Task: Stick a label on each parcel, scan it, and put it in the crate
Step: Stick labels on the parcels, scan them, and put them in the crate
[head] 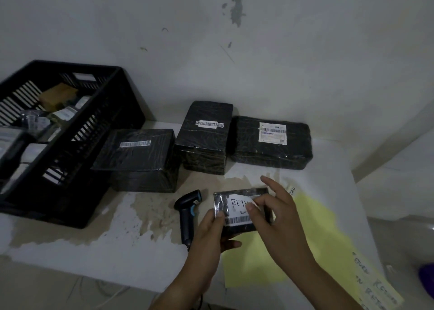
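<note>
The left hand (209, 235) grips a small black parcel (237, 230) above the counter (131, 253) while the right hand (280, 218) pinches its white label (237, 207).

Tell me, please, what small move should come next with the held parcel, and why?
Probably smooth the label flat with the right hand: its right end looks pinched, not fully stuck to the small parcel the left hand holds. The scanner lies nearby.

Parcel (243, 212) — glossy black film, seemingly plastic — paper label (239, 210).
</note>
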`<action>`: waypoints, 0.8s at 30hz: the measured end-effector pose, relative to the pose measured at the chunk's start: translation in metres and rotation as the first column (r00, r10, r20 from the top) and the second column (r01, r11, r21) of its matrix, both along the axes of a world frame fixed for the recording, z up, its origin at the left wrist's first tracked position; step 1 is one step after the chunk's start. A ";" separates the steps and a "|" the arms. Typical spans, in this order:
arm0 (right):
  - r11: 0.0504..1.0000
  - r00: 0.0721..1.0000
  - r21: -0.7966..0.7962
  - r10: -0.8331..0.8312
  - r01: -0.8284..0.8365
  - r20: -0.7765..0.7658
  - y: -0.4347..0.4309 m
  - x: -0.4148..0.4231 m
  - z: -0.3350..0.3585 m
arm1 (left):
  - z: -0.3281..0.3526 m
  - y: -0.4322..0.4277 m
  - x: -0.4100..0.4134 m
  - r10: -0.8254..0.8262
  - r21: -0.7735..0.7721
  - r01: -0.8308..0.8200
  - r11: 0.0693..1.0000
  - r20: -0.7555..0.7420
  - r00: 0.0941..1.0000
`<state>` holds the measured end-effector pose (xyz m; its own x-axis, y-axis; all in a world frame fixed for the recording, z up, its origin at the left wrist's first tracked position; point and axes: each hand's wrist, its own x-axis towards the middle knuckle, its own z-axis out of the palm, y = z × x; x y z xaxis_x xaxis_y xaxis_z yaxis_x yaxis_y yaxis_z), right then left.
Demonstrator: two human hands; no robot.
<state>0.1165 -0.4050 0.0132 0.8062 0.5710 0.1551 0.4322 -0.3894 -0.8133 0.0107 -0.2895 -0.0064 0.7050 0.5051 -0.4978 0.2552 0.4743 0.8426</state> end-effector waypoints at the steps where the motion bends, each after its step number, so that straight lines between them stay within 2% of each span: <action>1: 1.000 1.000 -0.014 0.010 -0.009 0.016 0.003 0.001 -0.001 | 0.001 0.002 0.000 -0.010 0.011 0.010 1.000 0.002 1.000; 8: 0.996 0.996 -0.072 0.050 -0.045 0.069 0.011 0.002 -0.003 | 0.003 0.010 0.004 -0.035 0.079 0.036 0.996 -0.010 0.999; 17: 0.996 0.991 -0.090 0.017 -0.005 0.132 0.015 0.009 -0.004 | 0.009 0.008 0.010 -0.075 0.054 0.076 0.996 -0.013 0.997; 24: 0.998 0.982 -0.059 -0.005 0.016 0.187 0.015 0.009 -0.010 | 0.019 -0.002 0.016 0.013 0.030 -0.013 0.999 0.017 1.000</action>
<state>0.1257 -0.3904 0.0029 0.7722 0.5753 0.2697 0.5702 -0.4401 -0.6936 0.0266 -0.2920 0.0124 0.7067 0.5290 -0.4699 0.2345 0.4514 0.8609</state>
